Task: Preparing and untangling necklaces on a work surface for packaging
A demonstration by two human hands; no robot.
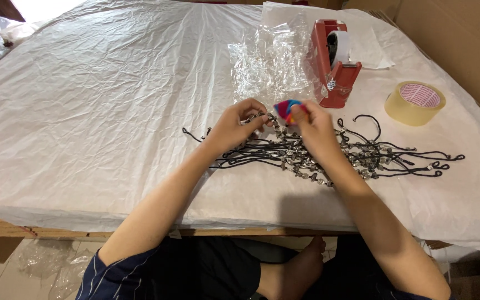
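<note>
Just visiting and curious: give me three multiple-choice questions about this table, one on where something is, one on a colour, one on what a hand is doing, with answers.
1. Where is the loose roll of tape?
A. right of the dispenser
B. left of the hands
C. on the floor

2. What colour is the tape dispenser?
A. blue
B. red
C. green

3. What is the right hand doing?
A. resting flat and empty
B. pinching a small multicoloured piece
C. lifting the dispenser

Answers: 1 A, the roll lies on the white table cover toward the right edge. 2 B, its body is plainly red. 3 B, the fingers close on the piece above the pile of black beaded cords, near the left hand.
</note>
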